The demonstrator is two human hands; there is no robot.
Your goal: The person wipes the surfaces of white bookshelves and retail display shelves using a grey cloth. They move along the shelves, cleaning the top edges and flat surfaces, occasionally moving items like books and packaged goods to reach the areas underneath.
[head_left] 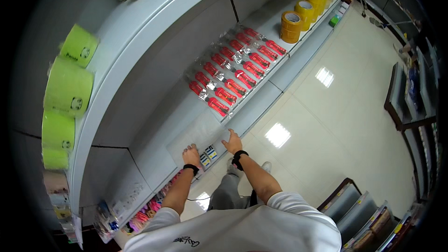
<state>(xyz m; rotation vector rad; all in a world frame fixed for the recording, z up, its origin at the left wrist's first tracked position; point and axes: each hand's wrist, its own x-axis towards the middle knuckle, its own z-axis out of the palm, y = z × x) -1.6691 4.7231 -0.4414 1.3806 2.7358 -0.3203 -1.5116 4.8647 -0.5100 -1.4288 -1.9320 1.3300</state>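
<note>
A pale, thin, translucent sheet (198, 133) lies flat on the grey-white shelf (154, 158) in front of me. My left hand (190, 154) rests at the sheet's near edge, fingers slightly bent and apart. By the right end of the sheet is my right hand (232, 143), its thumb and index finger spread. Nothing shows inside either hand. Just beyond the sheet, rows of red-handled items (233, 86) in clear packets lie side by side on the same shelf. Small blue-and-white boxes (208, 156) show between my wrists on a lower level.
Stacked rolls of yellow tape (304, 11) stand farther along the shelf. Green packs (68, 86) line a higher shelf at left. Pink goods (148, 212) sit low at lower left. Glossy tiled floor (322, 112) runs along the right, with other shelving (361, 212) beyond.
</note>
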